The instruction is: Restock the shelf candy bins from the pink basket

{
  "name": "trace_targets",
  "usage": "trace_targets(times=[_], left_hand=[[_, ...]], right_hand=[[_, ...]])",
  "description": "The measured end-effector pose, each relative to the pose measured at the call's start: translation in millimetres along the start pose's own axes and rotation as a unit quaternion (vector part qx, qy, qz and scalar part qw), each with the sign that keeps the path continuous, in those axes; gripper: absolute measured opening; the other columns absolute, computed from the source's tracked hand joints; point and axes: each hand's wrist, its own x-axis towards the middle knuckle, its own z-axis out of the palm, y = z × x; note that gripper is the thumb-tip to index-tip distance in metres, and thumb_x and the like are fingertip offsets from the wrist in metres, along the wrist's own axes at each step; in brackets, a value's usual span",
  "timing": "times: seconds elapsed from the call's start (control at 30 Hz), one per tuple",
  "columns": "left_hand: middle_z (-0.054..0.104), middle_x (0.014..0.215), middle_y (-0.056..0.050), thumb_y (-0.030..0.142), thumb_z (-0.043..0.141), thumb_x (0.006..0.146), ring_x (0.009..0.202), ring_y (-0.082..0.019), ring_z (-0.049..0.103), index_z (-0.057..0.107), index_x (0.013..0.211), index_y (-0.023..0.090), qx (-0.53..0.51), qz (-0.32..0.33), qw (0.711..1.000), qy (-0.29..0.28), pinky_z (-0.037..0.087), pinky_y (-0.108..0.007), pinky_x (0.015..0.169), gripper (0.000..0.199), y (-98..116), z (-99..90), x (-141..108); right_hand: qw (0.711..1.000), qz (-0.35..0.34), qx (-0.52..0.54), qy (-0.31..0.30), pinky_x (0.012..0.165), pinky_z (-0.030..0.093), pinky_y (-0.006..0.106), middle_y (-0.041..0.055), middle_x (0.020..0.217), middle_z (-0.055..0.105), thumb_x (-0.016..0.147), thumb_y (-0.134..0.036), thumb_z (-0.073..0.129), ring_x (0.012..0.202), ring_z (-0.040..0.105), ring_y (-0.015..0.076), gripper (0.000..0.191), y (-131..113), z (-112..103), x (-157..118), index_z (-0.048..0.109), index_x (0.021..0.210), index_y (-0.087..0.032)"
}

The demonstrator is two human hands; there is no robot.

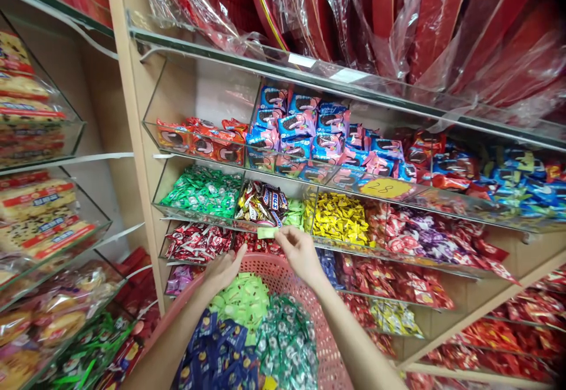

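Between the fingertips of my right hand (297,253) is a small light-green wrapped candy (266,232), in front of the middle shelf bins. My left hand (224,267) hovers over the basket's far left rim with its fingers stretched out, holding nothing. Below both hands is a pink perforated plastic basket (328,325). Inside it lie light-green wrapped candies (243,297), dark-green wrapped candies (286,340) and navy-blue packets (216,352). Ahead, a bin holds more light-green candies (294,213) beside brown-wrapped chocolate bars (265,198).
Clear-walled shelf bins hold green candies (203,189), yellow candies (340,219), red candies (198,241) and blue-pink snack packs (296,128). A glass shelf edge (309,72) runs above, with plastic-wrapped red items on it. Packaged snacks (44,213) fill the left shelves.
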Motion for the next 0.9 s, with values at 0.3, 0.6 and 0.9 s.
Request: trace_targets(times=[0.3,0.6,0.9], left_hand=[[0.064,0.098,-0.012,0.062,0.006,0.077,0.095,-0.027,0.056,0.062,0.090,0.018,-0.016,0.007,0.999,-0.030,0.039,-0.037,0.079,0.073,-3.0,3.2,2.5],[0.066,0.089,-0.012,0.062,0.006,0.077,0.089,-0.027,0.058,0.062,0.082,0.018,0.011,0.022,0.999,-0.020,0.041,-0.037,0.076,0.072,7.0,8.4,5.1],[0.066,0.091,-0.012,0.063,0.004,0.077,0.091,-0.026,0.058,0.062,0.086,0.018,0.013,0.017,1.000,-0.011,0.040,-0.037,0.078,0.074,6.2,8.0,7.5]], right_hand=[[0.964,0.151,0.199,-0.094,0.051,0.034,0.020,-0.0014,0.056,0.051,0.073,-0.046,0.048,0.051,0.042,0.0086,0.032,72.2,77.3,-45.0,0.051,0.063,-0.016],[0.947,0.263,0.135,-0.123,0.041,0.025,0.019,-0.0049,0.041,0.041,0.071,-0.034,0.048,0.038,0.031,0.0058,0.029,97.4,101.6,-41.8,0.046,0.048,-0.016],[0.936,0.289,0.138,-0.144,0.037,0.019,0.019,-0.0075,0.036,0.033,0.068,-0.024,0.048,0.033,0.023,0.0041,0.028,84.4,116.0,-28.0,0.040,0.042,-0.017]])
